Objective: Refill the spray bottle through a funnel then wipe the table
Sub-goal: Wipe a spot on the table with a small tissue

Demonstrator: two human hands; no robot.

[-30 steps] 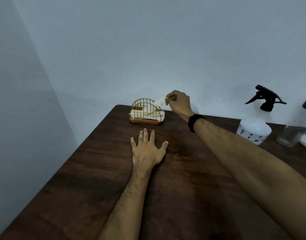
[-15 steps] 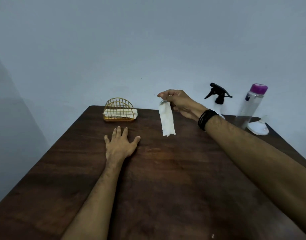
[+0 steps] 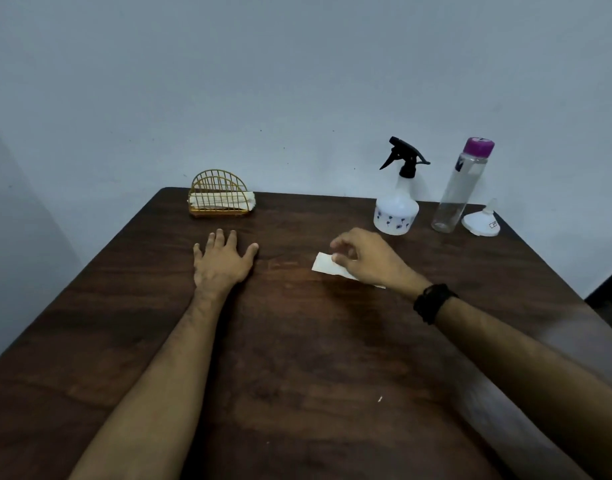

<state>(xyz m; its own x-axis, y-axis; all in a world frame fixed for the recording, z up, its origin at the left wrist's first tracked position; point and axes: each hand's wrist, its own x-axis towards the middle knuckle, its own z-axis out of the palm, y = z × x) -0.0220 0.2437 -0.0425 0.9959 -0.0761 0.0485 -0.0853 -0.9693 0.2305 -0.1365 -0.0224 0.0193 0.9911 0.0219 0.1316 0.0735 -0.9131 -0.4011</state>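
Observation:
A folded white tissue [image 3: 326,263] lies flat on the dark wooden table [image 3: 297,358], and my right hand [image 3: 370,259] rests on it with fingertips pinching its near part. My left hand [image 3: 222,260] lies palm down on the table with fingers spread, holding nothing. At the back right stands the white spray bottle [image 3: 397,209] with a black trigger head. To its right stand a clear bottle [image 3: 460,188] with a purple cap and a white funnel [image 3: 481,221] resting wide end down.
A gold wire holder [image 3: 218,199] with more white tissues sits at the back left of the table. A pale wall runs behind the table. The table's right edge drops to a dark floor.
My right hand pulled a tissue from the wire holder, carried it rightward and lowered it onto the table. My left hand stayed flat. The view swung to the right.

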